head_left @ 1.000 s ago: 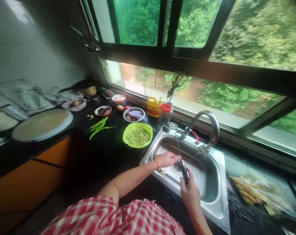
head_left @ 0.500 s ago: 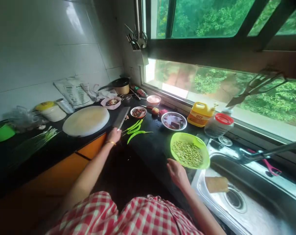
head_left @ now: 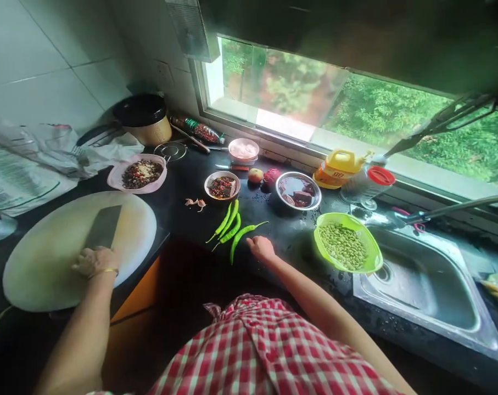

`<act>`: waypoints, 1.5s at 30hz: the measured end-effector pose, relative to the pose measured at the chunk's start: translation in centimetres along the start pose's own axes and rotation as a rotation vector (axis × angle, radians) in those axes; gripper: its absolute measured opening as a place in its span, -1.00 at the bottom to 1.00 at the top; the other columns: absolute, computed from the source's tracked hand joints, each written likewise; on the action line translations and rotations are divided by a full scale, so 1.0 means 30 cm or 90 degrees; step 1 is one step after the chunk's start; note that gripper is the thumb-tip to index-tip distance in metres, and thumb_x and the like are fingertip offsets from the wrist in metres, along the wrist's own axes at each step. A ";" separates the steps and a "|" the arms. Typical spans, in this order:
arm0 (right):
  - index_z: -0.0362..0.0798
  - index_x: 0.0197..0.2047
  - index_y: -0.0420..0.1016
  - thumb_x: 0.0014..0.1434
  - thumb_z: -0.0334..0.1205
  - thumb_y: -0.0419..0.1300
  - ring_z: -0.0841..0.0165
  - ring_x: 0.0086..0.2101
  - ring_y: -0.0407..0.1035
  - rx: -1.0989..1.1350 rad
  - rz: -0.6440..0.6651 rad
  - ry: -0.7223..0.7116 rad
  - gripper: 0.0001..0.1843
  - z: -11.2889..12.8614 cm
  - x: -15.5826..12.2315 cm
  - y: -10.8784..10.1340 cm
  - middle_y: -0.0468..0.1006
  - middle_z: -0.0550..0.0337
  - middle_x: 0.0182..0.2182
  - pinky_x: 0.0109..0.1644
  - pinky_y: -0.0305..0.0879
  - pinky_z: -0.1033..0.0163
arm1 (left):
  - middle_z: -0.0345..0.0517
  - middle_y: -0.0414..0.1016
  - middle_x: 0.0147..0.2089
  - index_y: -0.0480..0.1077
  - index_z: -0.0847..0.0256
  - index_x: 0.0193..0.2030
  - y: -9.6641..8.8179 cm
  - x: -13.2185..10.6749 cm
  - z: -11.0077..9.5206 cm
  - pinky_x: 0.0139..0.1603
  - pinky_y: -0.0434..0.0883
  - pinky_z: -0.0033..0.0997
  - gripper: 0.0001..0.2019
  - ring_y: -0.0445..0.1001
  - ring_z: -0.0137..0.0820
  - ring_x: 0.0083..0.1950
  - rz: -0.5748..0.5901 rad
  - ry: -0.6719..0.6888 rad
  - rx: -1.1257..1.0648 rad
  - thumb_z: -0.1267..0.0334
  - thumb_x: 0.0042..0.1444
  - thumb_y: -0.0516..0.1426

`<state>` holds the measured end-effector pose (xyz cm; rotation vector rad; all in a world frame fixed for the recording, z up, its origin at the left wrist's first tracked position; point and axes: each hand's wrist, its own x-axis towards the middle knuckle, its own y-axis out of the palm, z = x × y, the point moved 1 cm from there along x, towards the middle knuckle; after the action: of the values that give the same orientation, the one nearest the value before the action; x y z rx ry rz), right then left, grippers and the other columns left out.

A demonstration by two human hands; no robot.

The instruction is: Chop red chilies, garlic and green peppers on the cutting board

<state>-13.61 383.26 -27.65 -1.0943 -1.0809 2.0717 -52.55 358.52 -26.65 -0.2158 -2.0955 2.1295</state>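
Note:
On the round white cutting board (head_left: pixel 141 230) lies a cleaver (head_left: pixel 104 226), its broad blade flat and pointing away from me. My left hand (head_left: pixel 94 260) is closed over its handle, which the hand hides. My right hand (head_left: pixel 262 248) hovers just right of several long green chili peppers (head_left: pixel 230 227); its fingers are curled and nothing shows in them. A lime-green basket (head_left: pixel 320 249) of shelled green beans (head_left: pixel 342 247) stands farther right, by the sink.
Behind the peppers are a bowl of chopped red chili (head_left: pixel 222 187), a metal bowl of dark red pieces in liquid (head_left: pixel 298 192) and a pink bowl (head_left: pixel 112 174). A lidded pot (head_left: pixel 150 129) stands at the back. To the right is the steel sink (head_left: pixel 442 285) with its faucet (head_left: pixel 458 206).
My left hand has carried the cleaver leftward from the counter onto the cutting board. My right hand has moved left, away from the basket to beside the peppers. The view has shifted down.

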 end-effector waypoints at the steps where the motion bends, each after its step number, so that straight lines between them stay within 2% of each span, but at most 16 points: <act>1: -0.17 -0.28 0.51 0.21 0.12 -0.18 0.17 -0.22 0.42 -0.004 -0.004 0.033 -0.39 0.026 0.030 0.002 0.54 -0.15 -0.27 -0.20 0.24 0.20 | 0.12 0.32 0.06 0.28 0.26 -0.06 -0.018 -0.027 -0.072 -0.09 0.29 0.11 -0.62 0.24 0.03 0.10 -0.038 0.034 0.060 0.10 0.04 -0.05; 3: -0.23 -0.26 0.51 0.16 0.25 -0.21 0.12 -0.19 0.41 -0.003 -0.004 0.086 -0.27 0.075 0.090 0.005 0.52 -0.24 -0.24 -0.17 0.25 0.16 | 0.15 0.37 -0.04 0.32 0.26 -0.09 -0.045 -0.122 -0.273 -0.06 0.27 0.02 -0.61 0.30 -0.02 0.03 -0.042 0.261 0.051 0.04 0.05 -0.03; 6: -0.30 -0.17 0.46 0.10 0.29 -0.14 0.10 -0.15 0.39 0.024 -0.007 0.126 -0.23 0.129 0.170 0.005 0.49 -0.29 -0.20 -0.13 0.25 0.15 | 0.15 0.39 -0.08 0.29 0.23 0.01 -0.034 -0.322 -0.605 -0.09 0.29 -0.11 -0.58 0.36 -0.10 -0.05 0.083 0.521 -0.048 0.03 0.10 -0.07; 9: -0.32 -0.08 0.38 0.04 0.21 0.03 0.11 -0.11 0.36 0.052 -0.042 0.165 -0.30 0.150 0.218 0.003 0.46 -0.25 -0.14 -0.10 0.25 0.15 | 0.20 0.39 -0.08 0.26 0.30 0.00 0.019 -0.486 -0.836 -0.08 0.28 -0.14 -0.53 0.35 -0.08 -0.02 0.169 0.584 -0.045 0.00 0.05 0.00; 11: -0.27 -0.07 0.36 -0.01 0.08 0.12 0.11 -0.09 0.35 0.067 -0.052 0.200 -0.40 0.150 0.228 0.006 0.44 -0.21 -0.12 -0.10 0.26 0.15 | 0.23 0.37 -0.05 0.23 0.33 0.00 0.056 -0.543 -0.902 -0.06 0.27 -0.16 -0.53 0.35 -0.08 0.00 0.194 0.572 -0.042 0.05 0.02 0.05; 14: -0.20 -0.09 0.33 -0.05 -0.12 0.15 0.12 -0.09 0.35 0.091 -0.074 0.229 -0.53 0.132 0.216 0.018 0.43 -0.16 -0.12 -0.12 0.26 0.16 | 0.18 0.38 -0.06 0.20 0.30 0.00 0.103 -0.569 -0.899 -0.06 0.27 -0.22 -0.58 0.37 -0.14 -0.01 0.275 0.561 -0.101 0.16 0.01 0.07; 18: -0.19 -0.11 0.25 -0.04 -0.20 0.08 0.14 -0.18 0.38 0.138 -0.124 0.185 -0.61 0.081 0.181 0.032 0.46 -0.12 -0.21 -0.18 0.26 0.16 | 0.00 0.42 -0.19 0.15 0.21 0.02 0.144 -0.581 -0.821 -0.23 0.34 -0.35 -0.61 0.46 -0.31 -0.21 0.502 0.453 -0.348 0.27 0.01 0.05; 21: -0.14 -0.19 0.23 -0.05 -0.23 0.06 0.18 -0.27 0.39 0.227 -0.141 0.184 -0.69 0.032 0.136 0.021 0.47 -0.04 -0.28 -0.25 0.25 0.18 | -0.16 0.37 -0.33 0.09 0.22 0.03 0.137 -0.612 -0.766 -0.45 0.33 -0.47 -0.58 0.41 -0.49 -0.47 0.671 0.325 -0.534 0.28 0.01 0.07; 23: -0.09 -0.24 0.21 -0.04 -0.23 0.04 0.26 -0.35 0.36 0.325 -0.171 0.163 -0.75 -0.001 0.081 -0.008 0.46 0.07 -0.35 -0.31 0.24 0.23 | -0.28 0.29 -0.43 0.10 0.23 0.02 0.104 -0.642 -0.739 -0.56 0.26 -0.54 -0.55 0.31 -0.58 -0.58 0.730 0.314 -0.609 0.26 -0.03 0.11; 26: -0.06 -0.24 0.19 -0.04 -0.27 0.03 0.34 -0.39 0.31 0.394 -0.262 -0.003 -0.77 -0.045 -0.046 -0.086 0.42 0.17 -0.38 -0.36 0.21 0.27 | -0.39 0.20 -0.54 0.12 0.22 0.00 0.015 -0.704 -0.718 -0.66 0.13 -0.59 -0.51 0.16 -0.64 -0.66 0.790 0.380 -0.626 0.24 -0.08 0.17; 29: -0.08 -0.18 0.23 -0.09 -0.36 0.06 0.29 -0.24 0.28 0.268 -0.304 -0.282 -0.68 -0.090 -0.198 -0.176 0.42 0.07 -0.23 -0.20 0.21 0.19 | -0.40 0.18 -0.57 0.16 0.19 -0.01 -0.095 -0.793 -0.734 -0.67 0.07 -0.61 -0.51 0.13 -0.65 -0.68 0.928 0.458 -0.573 0.27 -0.11 0.20; 31: -0.08 -0.15 0.25 -0.10 -0.39 0.08 0.24 -0.14 0.24 0.151 -0.303 -0.380 -0.64 -0.139 -0.293 -0.225 0.41 0.02 -0.14 -0.09 0.17 0.12 | -0.39 0.19 -0.57 0.18 0.18 -0.04 -0.166 -0.868 -0.765 -0.66 0.05 -0.61 -0.54 0.12 -0.67 -0.68 1.035 0.495 -0.540 0.29 -0.11 0.21; 35: -0.09 -0.08 0.28 -0.01 -0.36 0.09 0.21 -0.08 0.23 0.029 -0.361 -0.347 -0.64 -0.315 -0.476 -0.283 0.43 0.00 -0.13 0.00 0.12 0.06 | -0.39 0.17 -0.56 0.18 0.18 -0.12 -0.279 -1.076 -0.857 -0.68 0.00 -0.62 -0.61 0.09 -0.69 -0.69 1.188 0.518 -0.522 0.27 -0.10 0.21; 39: -0.06 -0.08 0.33 0.03 -0.36 0.07 0.22 0.01 0.21 0.110 -0.519 -0.308 -0.67 -0.577 -0.691 -0.291 0.43 0.04 -0.05 0.08 0.10 0.04 | -0.37 0.17 -0.55 0.18 0.18 -0.14 -0.342 -1.402 -0.956 -0.68 -0.04 -0.63 -0.60 0.05 -0.70 -0.69 1.302 0.544 -0.528 0.21 -0.10 0.22; 43: -0.03 -0.17 0.40 0.04 -0.26 0.11 0.24 -0.07 0.32 0.515 -0.744 -0.090 -0.76 -0.900 -0.906 -0.310 0.47 0.08 -0.09 0.03 0.20 0.07 | -0.34 0.21 -0.53 0.21 0.16 -0.11 -0.350 -1.809 -1.060 -0.67 0.01 -0.61 -0.61 0.08 -0.68 -0.66 1.208 0.615 -0.590 0.18 -0.09 0.20; 45: -0.05 -0.21 0.43 0.01 -0.17 0.15 0.26 -0.19 0.40 0.802 -0.729 0.031 -0.75 -1.060 -0.985 -0.328 0.52 0.09 -0.21 -0.07 0.29 0.11 | -0.35 0.20 -0.55 0.21 0.15 -0.06 -0.337 -2.005 -1.116 -0.66 0.05 -0.60 -0.57 0.09 -0.66 -0.66 1.118 0.690 -0.605 0.18 -0.09 0.21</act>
<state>29.66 378.66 -18.25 0.1552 -0.0769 1.2467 13.21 379.20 -17.10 -3.0686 -1.7291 0.1942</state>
